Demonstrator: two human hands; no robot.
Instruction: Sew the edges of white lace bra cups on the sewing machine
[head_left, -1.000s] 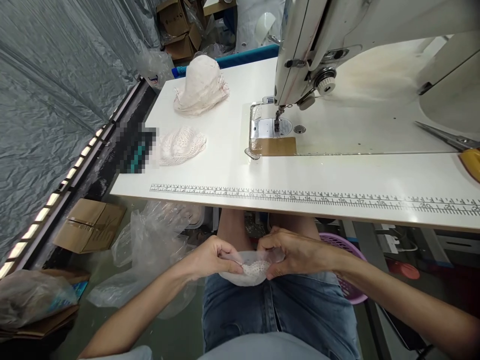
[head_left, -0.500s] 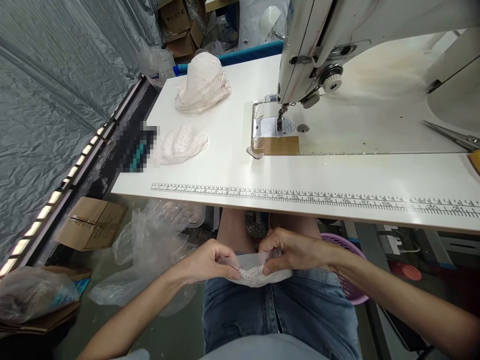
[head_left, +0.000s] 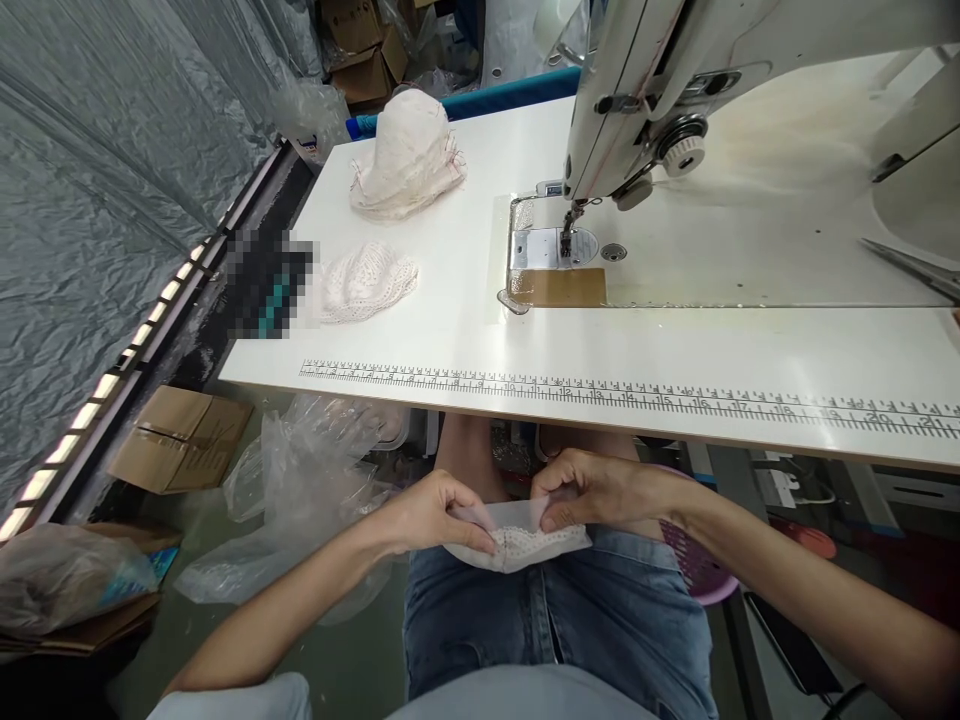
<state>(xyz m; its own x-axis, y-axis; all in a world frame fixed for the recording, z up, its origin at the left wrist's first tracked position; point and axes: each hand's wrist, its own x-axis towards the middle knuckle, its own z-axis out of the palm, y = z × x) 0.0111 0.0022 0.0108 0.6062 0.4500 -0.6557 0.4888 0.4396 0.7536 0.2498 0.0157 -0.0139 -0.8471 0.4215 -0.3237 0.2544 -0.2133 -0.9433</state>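
Over my lap, below the table edge, both hands pinch a small white fabric piece with a lace trim point(head_left: 521, 543). My left hand point(head_left: 431, 510) grips its left end with closed fingers. My right hand point(head_left: 592, 490) pinches its upper right edge. The piece rests on my denim shorts point(head_left: 555, 620). Above stands a white sewing machine point(head_left: 675, 90) on the white table point(head_left: 675, 340), its needle and presser foot point(head_left: 568, 235) over the metal plate.
A stack of pale fabric cups point(head_left: 409, 155) and a white lace piece point(head_left: 364, 282) lie on the table's left. A printed ruler point(head_left: 622, 395) runs along the front edge. Plastic bags point(head_left: 300, 490) and a cardboard box point(head_left: 176, 440) lie on the floor left; a purple basket point(head_left: 694, 560) sits right.
The hands have spread the fabric piece wider and flatter over the lap, the right hand shifting slightly right. The view has drifted a little.
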